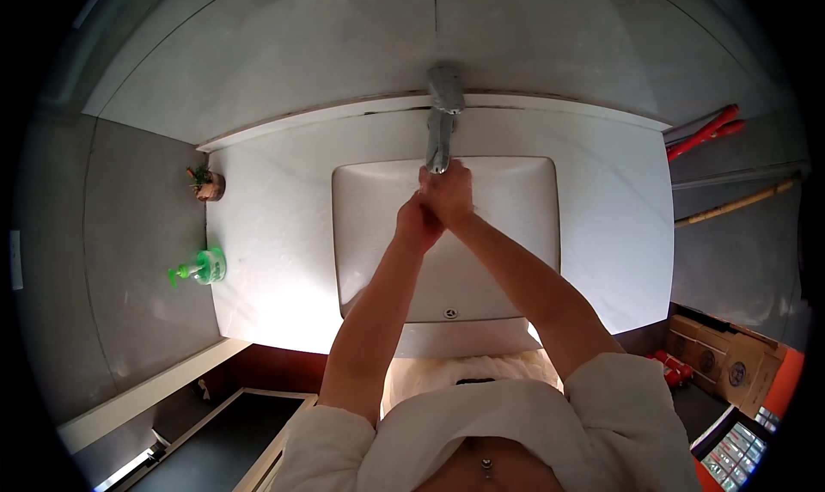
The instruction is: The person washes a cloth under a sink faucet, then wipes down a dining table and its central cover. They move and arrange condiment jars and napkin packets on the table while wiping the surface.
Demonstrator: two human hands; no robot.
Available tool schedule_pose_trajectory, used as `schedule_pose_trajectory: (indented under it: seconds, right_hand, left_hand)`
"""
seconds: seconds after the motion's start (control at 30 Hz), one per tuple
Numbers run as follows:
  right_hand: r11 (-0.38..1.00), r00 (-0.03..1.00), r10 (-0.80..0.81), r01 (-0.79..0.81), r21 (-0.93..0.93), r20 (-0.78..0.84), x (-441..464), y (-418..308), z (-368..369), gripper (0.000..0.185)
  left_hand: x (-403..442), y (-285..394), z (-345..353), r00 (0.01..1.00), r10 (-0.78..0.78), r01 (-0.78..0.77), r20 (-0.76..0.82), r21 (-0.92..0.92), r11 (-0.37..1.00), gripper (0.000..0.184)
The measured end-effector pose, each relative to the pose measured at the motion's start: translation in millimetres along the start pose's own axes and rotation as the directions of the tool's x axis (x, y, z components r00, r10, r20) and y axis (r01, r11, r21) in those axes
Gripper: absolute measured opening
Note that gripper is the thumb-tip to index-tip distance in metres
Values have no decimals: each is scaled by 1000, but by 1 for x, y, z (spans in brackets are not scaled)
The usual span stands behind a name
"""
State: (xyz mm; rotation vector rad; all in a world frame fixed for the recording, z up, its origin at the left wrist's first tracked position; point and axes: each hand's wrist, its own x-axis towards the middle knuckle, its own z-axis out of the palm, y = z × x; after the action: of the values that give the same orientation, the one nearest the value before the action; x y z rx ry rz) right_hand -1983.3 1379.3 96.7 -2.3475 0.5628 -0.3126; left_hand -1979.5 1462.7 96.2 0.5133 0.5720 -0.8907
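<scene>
My left hand (418,221) and my right hand (451,194) are pressed together over the white sink basin (516,234), right below the spout of the grey faucet (439,140). The right hand is closed around part of the left one. Most of the left fingers are hidden by the right hand, so their shape does not show. No separate object is visible between the hands. Whether water is running over them is hard to make out.
A white counter (614,217) surrounds the basin. At its left edge stand a green soap pump bottle (207,267) and a small potted plant (206,183). Red-handled tools (709,133) and a wooden stick (739,201) lean at the right. Cardboard boxes (718,354) sit lower right.
</scene>
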Motion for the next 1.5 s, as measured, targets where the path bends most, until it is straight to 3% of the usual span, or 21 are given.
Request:
schedule_pose_trajectory:
  seconds: [0.07,0.13,0.2,0.3,0.33,0.37,0.4,0.47,0.6,0.67,0.73,0.8,0.87,0.93,1.0,1.07,1.2,1.27,1.4,1.47,1.5]
  right_hand:
    - [995,981,97,-93,32,-170,2,4,-5,24]
    - [828,856,431,-501,251,285,-1,4,-11,28]
    - [972,996,91,-88,216,-1,-29,7,9,29]
    - [941,938,-302,322,103,-168,-28,-13,5,23]
    - [987,933,-140,158,-28,330,-6,-5,13,40]
    - [974,687,113,67,-218,718,5,-1,18,58]
    - [975,687,113,65,-214,718,6,-5,11,58]
    - [988,987,155,-154,29,-37,6,-11,-11,15]
    - [982,980,-157,143,-122,-119,7,23,3,18]
    - [956,964,-265,268,-119,36,-11,5,6,16]
    - [934,931,-357,353,59,72,-16,-9,-11,14]
    - [957,946,-275,286,41,-172,-4,1,-12,13]
    - [990,994,-105,101,-101,-35,11,28,-10,17]
    - [943,995,-44,13,332,87,13,33,-27,22]
    - [949,966,0,-82,305,258,12,37,-32,26]
    - [676,920,-97,-219,704,379,13,43,-27,25]
    - [851,776,-73,-279,445,626,20,33,-38,21]
    - [580,904,7,-353,734,428,22,38,-33,19]
    - [369,848,28,-501,783,529,28,47,-24,21]
    - [261,811,-34,-557,788,585,25,35,-28,22]
    - [149,770,-102,-614,775,630,22,27,-30,22]
  left_hand:
    - [13,2,-23,959,103,-159,263,204,966,37]
    - [26,14,-39,897,99,-219,432,238,946,36]
    - [37,20,-42,963,109,-102,247,-41,994,34]
    - [24,20,-29,896,34,-16,442,-45,999,34]
    - [23,17,-29,838,17,3,546,-36,999,34]
    - [32,15,-26,725,-24,54,688,-22,998,30]
    - [28,9,-21,727,-26,54,686,-19,998,30]
    - [17,2,-12,992,128,-127,-1,114,985,30]
    - [24,15,-30,927,51,-152,372,247,957,33]
    - [15,15,-14,988,109,-128,111,184,975,37]
    - [20,19,-26,897,-136,118,420,67,991,43]
    - [21,13,-22,964,-90,76,248,68,995,41]
    - [-1,13,-1,997,79,-63,0,601,797,37]
    - [-3,21,1,990,139,-110,5,641,760,37]
    - [-6,26,-2,943,321,-300,91,654,695,35]
    - [-4,33,-11,923,364,-364,126,594,717,40]
    - [-12,53,-19,846,464,-503,264,684,529,50]
    - [-16,62,-23,806,525,-522,275,748,410,54]
    - [-12,73,-48,903,392,-379,175,754,536,56]
    - [-7,60,-50,880,264,-411,394,912,9,51]
    - [-14,45,-30,858,317,-459,403,880,124,36]
